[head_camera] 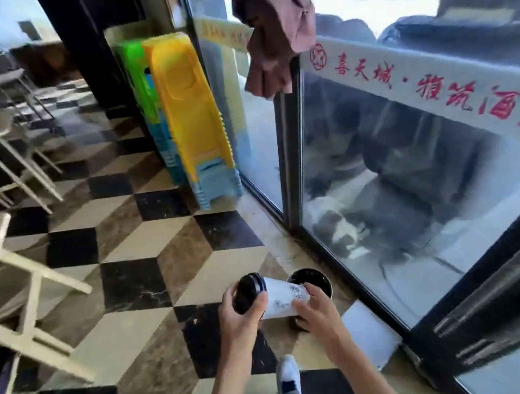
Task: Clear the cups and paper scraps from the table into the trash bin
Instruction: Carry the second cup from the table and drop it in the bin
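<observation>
A white paper cup (280,297) with a blue drawing and a black lid (247,295) lies on its side between my two hands, low in the head view. My left hand (240,319) grips the lid end. My right hand (317,309) holds the cup's bottom end. Just behind the cup, a small round dark trash bin (312,279) with a metal rim stands on the floor beside the glass door. Its lower part is hidden by the cup and my right hand.
The floor (128,236) is a black, white and brown cube pattern. White chairs (21,286) and tables stand at the left. Stacked yellow and green plastic stools (193,120) lean by the glass door (411,181). A cloth (273,31) hangs above. My shoe (287,372) is below.
</observation>
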Motion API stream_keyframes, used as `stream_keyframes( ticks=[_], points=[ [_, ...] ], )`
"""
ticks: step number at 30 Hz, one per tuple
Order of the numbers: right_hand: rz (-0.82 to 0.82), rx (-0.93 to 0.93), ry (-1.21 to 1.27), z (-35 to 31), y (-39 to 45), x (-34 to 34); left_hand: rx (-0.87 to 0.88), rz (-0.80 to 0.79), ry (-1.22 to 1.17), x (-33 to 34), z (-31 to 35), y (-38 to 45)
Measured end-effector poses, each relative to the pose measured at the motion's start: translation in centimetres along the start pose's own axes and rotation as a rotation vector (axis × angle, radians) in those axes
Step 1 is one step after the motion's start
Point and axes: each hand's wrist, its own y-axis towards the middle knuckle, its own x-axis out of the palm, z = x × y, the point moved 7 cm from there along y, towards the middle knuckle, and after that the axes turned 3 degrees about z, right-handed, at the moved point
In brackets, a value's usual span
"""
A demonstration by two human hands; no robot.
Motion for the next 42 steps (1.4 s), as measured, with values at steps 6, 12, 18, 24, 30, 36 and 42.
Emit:
stream_keyframes(
  ticks=[6, 12, 18, 24, 30, 36, 42],
  points=[
    [0.173, 0.101, -0.022, -0.2, 11.6, -3.8, -0.03, -0.165, 0.112, 8.4, -0.8, 11.7],
    [0.237, 0.191, -0.075, 0.3, 20.5, -6.2, -0.031, -0.27, 0.239, 13.6, -1.8, 19.9],
    [0.2, 0.274, -0.167, 6.4, 28.7, -8.6, -0.11, -0.25, 0.429, 16.7, -9.3, 26.8],
    [0.138, 0.412, -0.228, 19.2, 36.4, -11.2, -0.281, -0.23, 0.561, 17.8, -23.9, 32.5],
    [0.114, 0.494, -0.298, 32.0, 43.4, -14.9, -0.423, -0.222, 0.534, 20.1, -38.3, 36.4],
    [0.123, 0.515, -0.258, 40.2, 48.3, -17.0, -0.484, -0.234, 0.618, 21.8, -48.2, 38.8],
    [0.2, 0.492, -0.263, 40.1, 48.8, -18.3, -0.447, -0.155, 0.698, 21.8, -49.3, 39.2]
  ],
)
